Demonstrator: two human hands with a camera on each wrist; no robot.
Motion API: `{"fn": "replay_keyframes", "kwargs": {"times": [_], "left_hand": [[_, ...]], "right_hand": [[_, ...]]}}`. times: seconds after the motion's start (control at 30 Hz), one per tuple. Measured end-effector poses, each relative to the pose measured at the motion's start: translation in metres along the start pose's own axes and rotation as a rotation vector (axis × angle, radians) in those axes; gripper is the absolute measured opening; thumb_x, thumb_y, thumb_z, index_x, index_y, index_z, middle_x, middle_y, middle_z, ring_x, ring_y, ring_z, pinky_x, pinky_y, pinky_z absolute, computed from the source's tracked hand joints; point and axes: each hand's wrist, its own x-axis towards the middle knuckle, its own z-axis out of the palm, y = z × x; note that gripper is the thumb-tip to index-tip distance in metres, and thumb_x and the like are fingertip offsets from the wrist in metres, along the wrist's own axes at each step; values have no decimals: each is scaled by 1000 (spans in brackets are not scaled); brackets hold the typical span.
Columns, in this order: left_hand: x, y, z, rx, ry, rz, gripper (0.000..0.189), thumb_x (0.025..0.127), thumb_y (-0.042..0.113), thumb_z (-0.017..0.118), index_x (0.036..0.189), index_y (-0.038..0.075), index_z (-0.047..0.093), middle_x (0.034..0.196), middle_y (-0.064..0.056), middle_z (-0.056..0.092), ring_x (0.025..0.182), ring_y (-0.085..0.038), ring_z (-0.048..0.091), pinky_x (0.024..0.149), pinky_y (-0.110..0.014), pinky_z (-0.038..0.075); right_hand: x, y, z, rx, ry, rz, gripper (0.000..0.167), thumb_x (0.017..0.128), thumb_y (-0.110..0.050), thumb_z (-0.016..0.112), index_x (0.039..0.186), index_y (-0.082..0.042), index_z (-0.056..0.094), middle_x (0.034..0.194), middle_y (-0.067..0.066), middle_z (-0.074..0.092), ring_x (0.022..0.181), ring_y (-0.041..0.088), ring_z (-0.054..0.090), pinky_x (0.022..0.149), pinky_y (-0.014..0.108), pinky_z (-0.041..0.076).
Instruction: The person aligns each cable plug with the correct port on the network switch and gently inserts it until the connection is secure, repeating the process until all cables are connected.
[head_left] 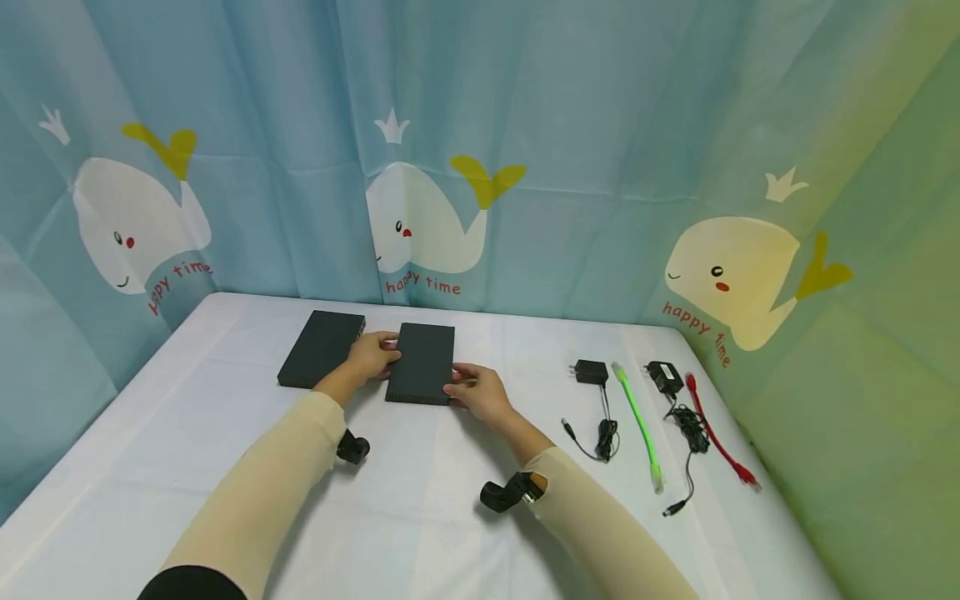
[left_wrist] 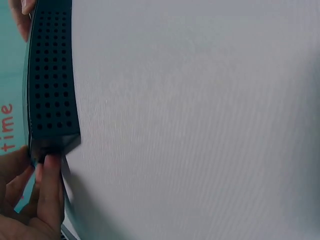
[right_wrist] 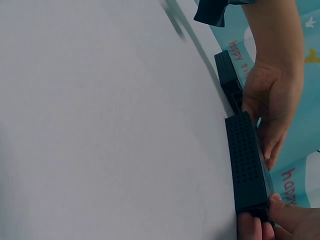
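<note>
The flat, matt-black rectangular box (head_left: 422, 364) sits between both hands on the far half of the table; its near side is pierced with rows of small round holes (whether its underside bears on the cloth or just clears it, I cannot tell). The left hand (head_left: 367, 357) holds its edge at 9 o'clock, and the right hand (head_left: 482, 393) holds it at 4 o'clock, by the near corner, thumb above and fingers tucked below. Both sets of fingers are narrow, pinched to the box's thickness.

The holds are staggered, one farther off than the other, so an uneven lift could well twist or tip the box; its hard sides may also slip if either pinch loosens, letting one end drop.

Beyond the left hand at 9 o'clock lies a second flat black box (head_left: 318, 350). The gap is small, so a drift that way could knock knuckles or casing against it.

Well off at 3 o'clock are a black plug-in adapter with bundled cord (head_left: 592, 372) and a white-labelled black adapter (head_left: 664, 378); between 3 and 4 lie a bright green cable (head_left: 639, 427) and a red cable (head_left: 712, 435). A wide swing of the right beige sleeve (head_left: 600, 517) might snag the nearest cord on the white tablecloth (head_left: 420, 500)
</note>
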Motion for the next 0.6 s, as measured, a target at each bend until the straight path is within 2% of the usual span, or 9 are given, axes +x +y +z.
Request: {"fn": "replay_keyframes", "kwargs": {"times": [0.13, 0.27, 0.47, 0.6], "left_hand": [[1, 1, 5, -21, -11, -6, 49, 100, 7, 56, 148, 7, 44, 138, -19, 53, 100, -23, 61, 63, -22, 56], [1, 2, 10, -49, -21, -9, 50, 100, 8, 58, 148, 8, 45, 137, -18, 54, 94, -20, 61, 64, -23, 57], [-1, 2, 17, -90, -29, -8, 50, 99, 10, 59, 147, 10, 47, 138, -16, 53, 110, -27, 60, 67, -24, 59], [-1, 2, 21, -115, -33, -6, 50, 99, 10, 60, 147, 11, 47, 138, -16, 53, 113, -29, 60, 70, -25, 60]], "right_hand": [[-2, 2, -9, 21, -24, -5, 51, 89, 8, 66, 137, 12, 50, 122, 28, 57, 92, 18, 67, 79, 36, 61], [-2, 8, -15, 21, -9, -11, 50, 89, 8, 66, 137, 9, 52, 121, 26, 58, 90, 14, 66, 78, 34, 61], [-7, 10, -25, 7, 3, -6, 49, 88, 8, 67, 136, 8, 54, 119, 25, 60, 90, 15, 67, 77, 33, 61], [-10, 10, -29, 13, 16, 8, 49, 88, 8, 67, 135, 7, 54, 119, 24, 60, 93, 18, 67, 78, 33, 61]]}}
